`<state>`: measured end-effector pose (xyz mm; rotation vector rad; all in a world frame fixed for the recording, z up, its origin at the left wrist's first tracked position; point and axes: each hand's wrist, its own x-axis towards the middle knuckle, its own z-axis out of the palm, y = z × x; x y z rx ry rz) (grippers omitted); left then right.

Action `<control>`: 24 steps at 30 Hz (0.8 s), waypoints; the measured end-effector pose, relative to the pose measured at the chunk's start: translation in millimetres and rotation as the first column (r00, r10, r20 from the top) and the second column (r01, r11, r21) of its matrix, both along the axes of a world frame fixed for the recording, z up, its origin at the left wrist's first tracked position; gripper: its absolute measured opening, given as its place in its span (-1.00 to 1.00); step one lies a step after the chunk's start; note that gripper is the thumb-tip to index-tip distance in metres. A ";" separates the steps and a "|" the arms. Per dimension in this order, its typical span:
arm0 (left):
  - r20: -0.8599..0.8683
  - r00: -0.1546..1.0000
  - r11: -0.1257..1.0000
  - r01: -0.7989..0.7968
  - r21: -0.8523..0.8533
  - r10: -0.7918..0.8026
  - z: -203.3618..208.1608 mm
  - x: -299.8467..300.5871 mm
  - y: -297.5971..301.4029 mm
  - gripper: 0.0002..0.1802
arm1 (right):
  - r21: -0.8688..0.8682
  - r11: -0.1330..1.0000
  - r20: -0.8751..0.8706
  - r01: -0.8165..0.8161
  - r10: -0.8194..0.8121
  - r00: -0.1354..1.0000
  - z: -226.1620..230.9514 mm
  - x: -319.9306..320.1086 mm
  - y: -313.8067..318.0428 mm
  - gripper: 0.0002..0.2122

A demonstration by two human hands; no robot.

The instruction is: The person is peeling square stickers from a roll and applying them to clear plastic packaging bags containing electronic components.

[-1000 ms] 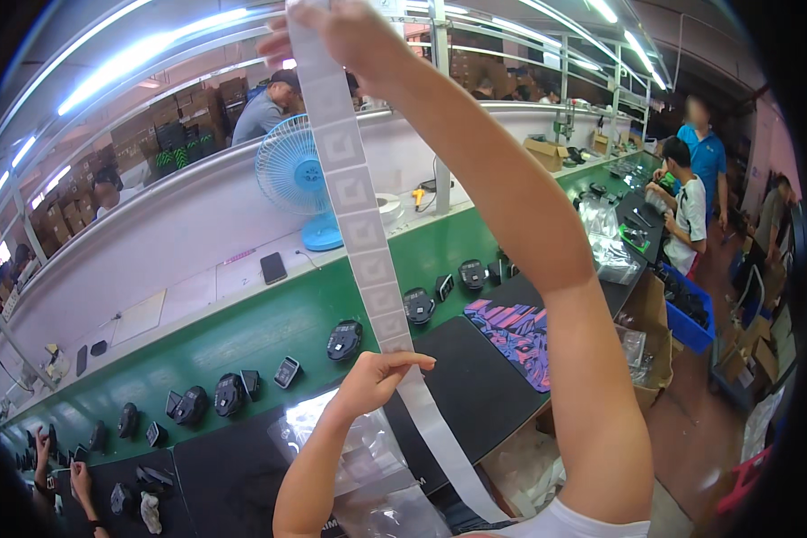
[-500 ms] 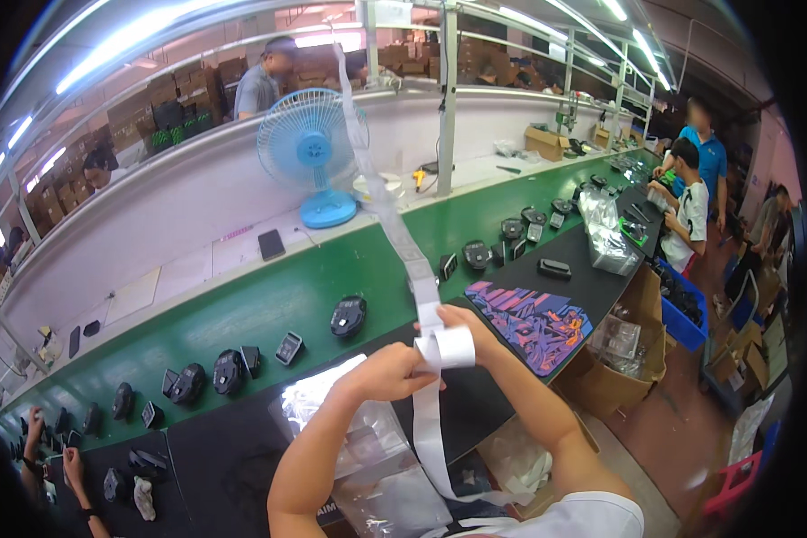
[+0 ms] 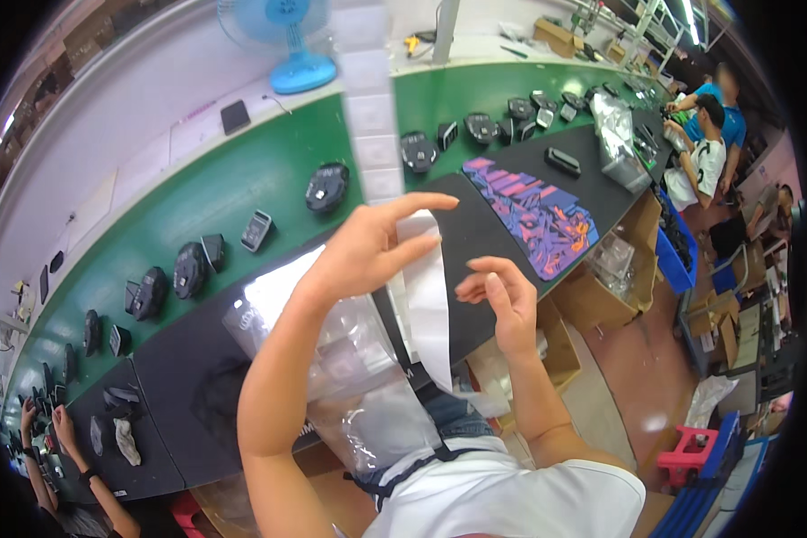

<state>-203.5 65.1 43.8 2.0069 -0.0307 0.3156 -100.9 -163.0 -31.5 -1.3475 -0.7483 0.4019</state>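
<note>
A long white strip (image 3: 372, 117) marked off in segments runs from the top of the view down behind my left hand (image 3: 368, 242). The hand carries it: thumb and forefinger are spread around the strip, the other fingers hidden. Below the thumb hangs a wide white loop of the same strip, its lower end near my lap. My right hand (image 3: 507, 300) is off to the right of the loop, fingers loosely bent and apart, nothing in them. Clear plastic bags (image 3: 359, 359) lie under my left forearm at the table edge.
Black computer mice (image 3: 328, 186) and small black boxes line the green table (image 3: 242, 193). A colourful patterned mat (image 3: 533, 215) lies right of my hands. Cardboard boxes (image 3: 632, 287) and a blue crate (image 3: 677, 242) stand at the right. A blue fan (image 3: 303, 73) is behind. Another person's hands (image 3: 63, 430) work at lower left.
My hands, together at the white roll before, are now apart: the left has moved up and left, the right has let go and moved right. The view has tilted down.
</note>
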 end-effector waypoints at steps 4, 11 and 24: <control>0.063 0.997 0.985 0.052 -0.167 -0.042 -4.9 6.6 -4.4 -0.66 | -0.113 0.978 0.097 -0.172 0.183 0.978 10.0 -10.7 16.5 -0.77; 0.143 0.985 0.957 0.135 -0.255 -0.101 -3.1 -2.8 -5.5 -0.21 | 0.134 0.983 0.005 -0.122 0.122 0.992 17.5 -19.2 40.7 -0.78; 0.056 0.996 0.961 0.083 -0.266 -0.071 1.1 -1.5 -2.7 -0.29 | 0.144 0.984 0.025 -0.108 0.105 0.994 16.4 -14.6 37.4 -0.74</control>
